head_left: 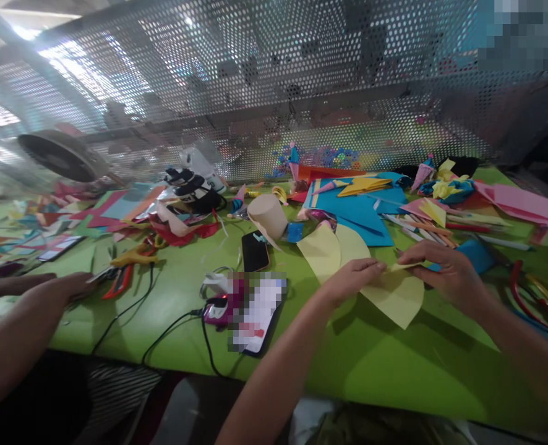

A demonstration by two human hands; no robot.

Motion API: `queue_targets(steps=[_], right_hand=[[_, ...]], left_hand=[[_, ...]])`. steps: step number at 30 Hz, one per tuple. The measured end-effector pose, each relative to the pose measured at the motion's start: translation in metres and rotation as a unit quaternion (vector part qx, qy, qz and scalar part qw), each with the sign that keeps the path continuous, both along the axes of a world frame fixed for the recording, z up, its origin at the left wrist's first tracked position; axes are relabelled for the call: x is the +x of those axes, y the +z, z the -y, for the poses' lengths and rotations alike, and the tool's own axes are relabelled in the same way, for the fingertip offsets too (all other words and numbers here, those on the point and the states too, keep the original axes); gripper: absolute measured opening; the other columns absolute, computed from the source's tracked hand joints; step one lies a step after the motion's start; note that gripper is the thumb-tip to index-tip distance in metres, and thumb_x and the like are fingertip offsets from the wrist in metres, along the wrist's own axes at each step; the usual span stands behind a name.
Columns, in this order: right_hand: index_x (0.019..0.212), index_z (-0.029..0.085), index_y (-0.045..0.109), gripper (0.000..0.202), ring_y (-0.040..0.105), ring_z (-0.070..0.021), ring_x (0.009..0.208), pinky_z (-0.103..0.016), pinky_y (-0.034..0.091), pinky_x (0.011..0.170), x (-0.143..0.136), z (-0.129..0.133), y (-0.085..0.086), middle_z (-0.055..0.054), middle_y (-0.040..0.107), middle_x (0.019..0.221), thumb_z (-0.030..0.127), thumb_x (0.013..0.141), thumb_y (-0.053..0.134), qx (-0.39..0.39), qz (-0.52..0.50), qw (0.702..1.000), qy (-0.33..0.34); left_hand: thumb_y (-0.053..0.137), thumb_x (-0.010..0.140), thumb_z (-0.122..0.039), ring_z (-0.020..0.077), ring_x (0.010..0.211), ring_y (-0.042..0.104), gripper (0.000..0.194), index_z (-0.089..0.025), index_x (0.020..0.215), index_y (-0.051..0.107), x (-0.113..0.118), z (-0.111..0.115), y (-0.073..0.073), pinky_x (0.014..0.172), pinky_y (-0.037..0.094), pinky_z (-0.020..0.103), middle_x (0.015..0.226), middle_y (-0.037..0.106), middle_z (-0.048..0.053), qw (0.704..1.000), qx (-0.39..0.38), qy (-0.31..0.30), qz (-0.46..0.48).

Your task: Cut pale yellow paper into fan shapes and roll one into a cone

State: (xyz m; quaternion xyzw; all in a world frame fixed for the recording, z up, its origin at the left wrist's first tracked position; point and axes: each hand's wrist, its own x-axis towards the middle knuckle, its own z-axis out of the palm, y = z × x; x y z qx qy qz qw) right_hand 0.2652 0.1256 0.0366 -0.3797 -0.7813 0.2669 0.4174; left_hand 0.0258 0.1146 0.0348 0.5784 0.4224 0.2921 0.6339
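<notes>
My left hand [355, 278] pinches the upper left edge of a pale yellow paper piece [397, 301] above the green table. On its other side, my right hand [441, 269] grips the paper's upper right edge between thumb and fingers. The paper is curved at the top and comes to a point at the bottom. Behind my left hand lie more pale yellow pieces [323, 252], partly overlapping. Blue sheets [364, 216] lie beyond them, and a small blue piece [477, 254] is beside my right hand.
Another person's hands [72, 285] are at the left, near orange-handled scissors [120, 281]. A lit phone [260, 315], a dark phone [254, 252], cables and a beige roll [267, 216] lie left of me. Red-handled scissors [515, 287] are far right. A perforated metal screen [255, 74] stands behind.
</notes>
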Motion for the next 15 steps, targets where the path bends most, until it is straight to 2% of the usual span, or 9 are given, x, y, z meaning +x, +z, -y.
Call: queue_targets(steps=[5,10,12,15], right_hand=[[0.111,0.032,0.073,0.027,0.068,-0.0258,0.098,-0.041,0.057,0.084,-0.0017,0.0031,0.0032,-0.003,0.074,0.108,0.024,0.086,0.072,-0.019,-0.011,1.000,-0.014],[0.131,0.035,0.060,0.047,0.062,-0.0251,0.119,-0.039,0.056,0.097,-0.0048,0.0074,0.0095,-0.006,0.059,0.139,0.034,0.086,0.076,-0.148,-0.091,0.985,-0.009],[0.127,0.036,0.058,0.046,0.058,-0.0251,0.127,-0.038,0.055,0.100,-0.0063,0.0079,0.0101,-0.005,0.057,0.142,0.035,0.085,0.078,-0.179,-0.135,0.974,-0.006],[0.113,0.034,0.063,0.036,0.059,-0.0258,0.125,-0.036,0.055,0.096,-0.0080,0.0075,0.0091,-0.004,0.061,0.138,0.037,0.083,0.081,-0.164,-0.159,0.973,-0.037]], left_hand=[[0.067,0.088,-0.057,0.0138,0.075,0.050,0.043,-0.015,0.097,0.069,0.0015,-0.0010,0.0011,0.070,0.037,0.027,0.084,0.061,0.003,1.000,0.007,-0.011,0.004],[0.068,0.088,-0.055,0.0115,0.069,0.049,0.041,-0.014,0.093,0.065,0.0037,-0.0036,-0.0017,0.064,0.036,0.025,0.079,0.057,0.001,0.998,0.018,0.044,0.034],[0.068,0.087,-0.054,0.0114,0.071,0.051,0.040,-0.014,0.093,0.063,0.0049,-0.0046,-0.0026,0.065,0.038,0.025,0.081,0.058,0.001,0.996,0.035,0.067,0.056],[0.069,0.088,-0.050,0.0126,0.076,0.056,0.037,-0.015,0.098,0.061,0.0071,-0.0053,-0.0043,0.069,0.042,0.025,0.088,0.062,0.003,0.992,0.058,0.086,0.077]])
